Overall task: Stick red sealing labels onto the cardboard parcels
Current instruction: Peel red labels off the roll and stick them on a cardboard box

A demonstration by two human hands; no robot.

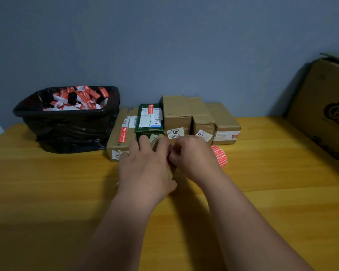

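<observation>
A: Now, pressing or peeling?

B: Hard to tell. Left hand (145, 165) lying flat over a small brown parcel (171, 169) on the wooden table (47, 192), fingers fairly straight, steadying it. Right hand (190, 153) curled tight, fingertips pinching at something on the parcel's edge, probably a label, though hidden.

A: And the supply?

B: Roll of red sealing labels (219, 155) just beside the right hand, on the table. Behind, a row of parcels: flat cardboard box (118, 136) and green box (150, 118) already wearing red strips, taller brown boxes (176, 112) apparently not.

A: Advice?

B: Best to keep the parcel pinned, lay the label across the flap seam, then smooth from the middle outward. Backing scraps into the black-lined bin (70, 118) at left, already full of them.
</observation>
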